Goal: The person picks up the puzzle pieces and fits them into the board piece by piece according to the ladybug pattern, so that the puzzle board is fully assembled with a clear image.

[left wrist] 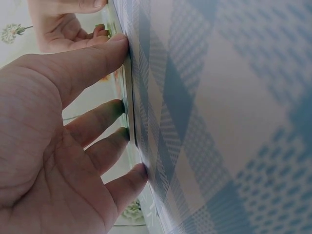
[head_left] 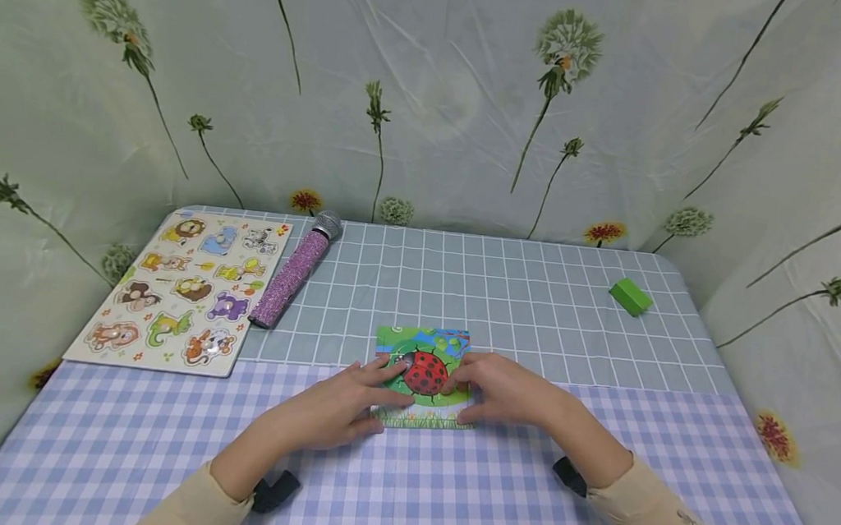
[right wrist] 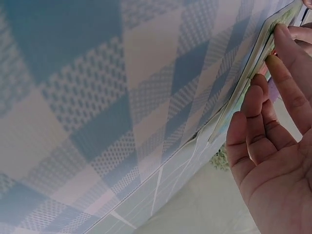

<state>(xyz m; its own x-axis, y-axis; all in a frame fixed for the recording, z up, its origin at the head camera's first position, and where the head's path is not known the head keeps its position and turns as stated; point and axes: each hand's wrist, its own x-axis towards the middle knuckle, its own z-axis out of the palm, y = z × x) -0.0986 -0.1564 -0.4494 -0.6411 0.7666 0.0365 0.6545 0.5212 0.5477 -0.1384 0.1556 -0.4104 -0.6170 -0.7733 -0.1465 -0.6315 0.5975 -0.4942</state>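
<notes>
A small square picture board (head_left: 426,373) with a red ladybug on green lies flat on the table in the head view. My left hand (head_left: 335,407) rests on its left side, fingers spread and mostly straight. In the left wrist view, the left thumb (left wrist: 117,46) touches the board's near edge. My right hand (head_left: 507,391) is at the board's right side, its fingers loosely bent. The right wrist view shows its thumb (right wrist: 282,34) and index fingertip touching the board's face. I see nothing lifted by either hand.
At the left lies a wooden animal puzzle board (head_left: 200,276). Beside it is a pink glittery microphone (head_left: 293,273). A green block (head_left: 630,296) sits at the back right. Checked cloth (head_left: 402,492) covers the near table; a flowered curtain (head_left: 449,92) hangs behind.
</notes>
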